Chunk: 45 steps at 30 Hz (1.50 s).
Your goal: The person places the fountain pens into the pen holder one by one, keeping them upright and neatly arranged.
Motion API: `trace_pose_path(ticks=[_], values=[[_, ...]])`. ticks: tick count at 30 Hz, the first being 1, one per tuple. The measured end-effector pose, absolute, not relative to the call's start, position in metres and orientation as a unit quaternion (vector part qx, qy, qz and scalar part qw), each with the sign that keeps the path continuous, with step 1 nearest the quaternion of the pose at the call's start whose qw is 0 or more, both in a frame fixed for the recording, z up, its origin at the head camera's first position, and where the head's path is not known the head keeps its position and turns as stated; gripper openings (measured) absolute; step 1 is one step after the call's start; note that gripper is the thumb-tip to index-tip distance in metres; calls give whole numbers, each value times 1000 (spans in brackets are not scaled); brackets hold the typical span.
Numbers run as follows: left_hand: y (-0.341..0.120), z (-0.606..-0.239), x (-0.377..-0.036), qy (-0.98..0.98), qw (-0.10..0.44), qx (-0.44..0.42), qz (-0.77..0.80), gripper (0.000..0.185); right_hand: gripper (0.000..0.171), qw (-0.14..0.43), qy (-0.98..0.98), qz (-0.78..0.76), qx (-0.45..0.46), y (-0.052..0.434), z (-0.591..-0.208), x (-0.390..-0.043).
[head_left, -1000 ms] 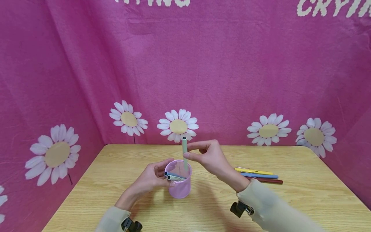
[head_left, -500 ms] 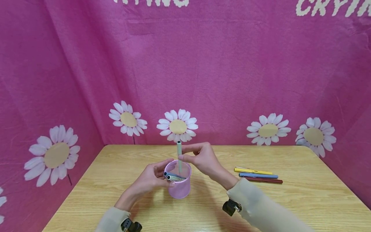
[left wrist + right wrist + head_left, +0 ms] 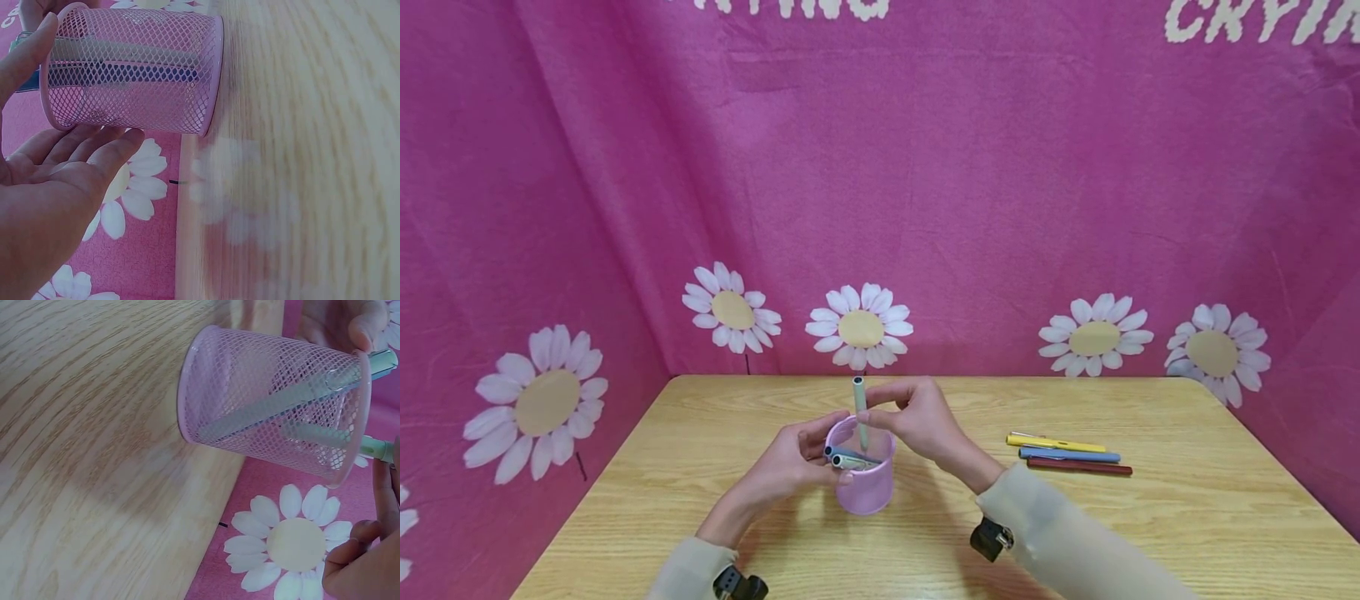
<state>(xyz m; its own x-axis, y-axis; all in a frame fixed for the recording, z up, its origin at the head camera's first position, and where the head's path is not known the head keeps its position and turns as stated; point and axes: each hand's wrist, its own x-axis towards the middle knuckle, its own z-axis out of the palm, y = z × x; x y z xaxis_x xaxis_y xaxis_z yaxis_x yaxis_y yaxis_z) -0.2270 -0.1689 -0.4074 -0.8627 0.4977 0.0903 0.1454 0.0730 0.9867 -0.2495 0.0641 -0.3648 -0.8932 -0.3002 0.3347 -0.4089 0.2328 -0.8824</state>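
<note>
A pink mesh pen cup [image 3: 867, 493] stands upright on the wooden table. My left hand [image 3: 790, 457] holds its near-left side, thumb at the rim, fingers on the far side; in the left wrist view those fingers [image 3: 115, 150] touch the mesh. Between thumb and index finger, my right hand [image 3: 921, 421] pinches a pale green pen [image 3: 860, 400] nearly upright, its lower part inside the cup. The right wrist view shows that pen's lower end hanging above the cup's bottom. A blue pen [image 3: 831, 451] and a whitish-green pen [image 3: 850, 462] lean in the cup against its left rim.
To the right on the table [image 3: 1150, 533] lie a yellow pen [image 3: 1056, 442], a blue pen [image 3: 1071, 455] and a dark red pen [image 3: 1081, 467], side by side. A pink cloth [image 3: 970, 208] with white daisies hangs behind and at both sides.
My right hand has moved left and down, bringing the pale green pen deeper into the cup. The left hand and the cup have stayed in place.
</note>
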Motion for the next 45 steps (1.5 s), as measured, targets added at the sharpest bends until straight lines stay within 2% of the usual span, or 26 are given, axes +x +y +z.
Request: trace_pose_path(ticks=[34, 45], values=[[-169, -408, -226, 708, 134, 227, 655, 87, 15, 0, -817, 517, 254, 62, -373, -250], [-168, -409, -227, 723, 123, 218, 644, 85, 17, 27, -833, 487, 259, 88, -358, -238]])
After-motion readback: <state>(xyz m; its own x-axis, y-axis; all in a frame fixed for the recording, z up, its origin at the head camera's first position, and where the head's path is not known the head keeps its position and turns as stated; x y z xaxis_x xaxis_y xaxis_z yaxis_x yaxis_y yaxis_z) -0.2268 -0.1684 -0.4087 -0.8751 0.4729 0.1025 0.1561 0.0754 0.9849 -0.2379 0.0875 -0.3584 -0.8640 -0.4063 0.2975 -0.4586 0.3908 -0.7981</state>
